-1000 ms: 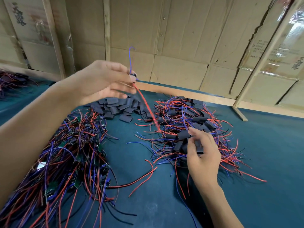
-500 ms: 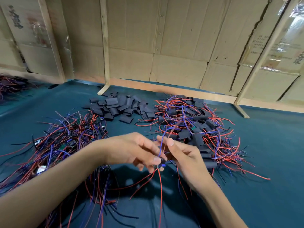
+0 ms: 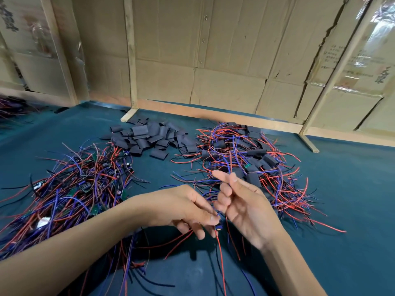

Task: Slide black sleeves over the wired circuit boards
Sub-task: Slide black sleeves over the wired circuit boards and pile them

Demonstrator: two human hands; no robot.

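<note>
My left hand pinches a small wired circuit board at its fingertips, low in the middle of the view. Its red wire hangs down toward me. My right hand is close beside it, lower fingers curled, with the board's blue wire running up between its raised finger and thumb. No sleeve shows in either hand. Loose black sleeves lie heaped at the back centre. Bare wired boards are piled on the left, sleeved boards on the right.
The work lies on a dark teal table cover. Cardboard panels in wooden frames wall off the back edge, with a wooden foot and another resting on the table. More wires lie at the far left.
My left hand came down from high up with the board and met my right hand, which left the right pile. Since then both hands stay together and the right forefinger has lifted.
</note>
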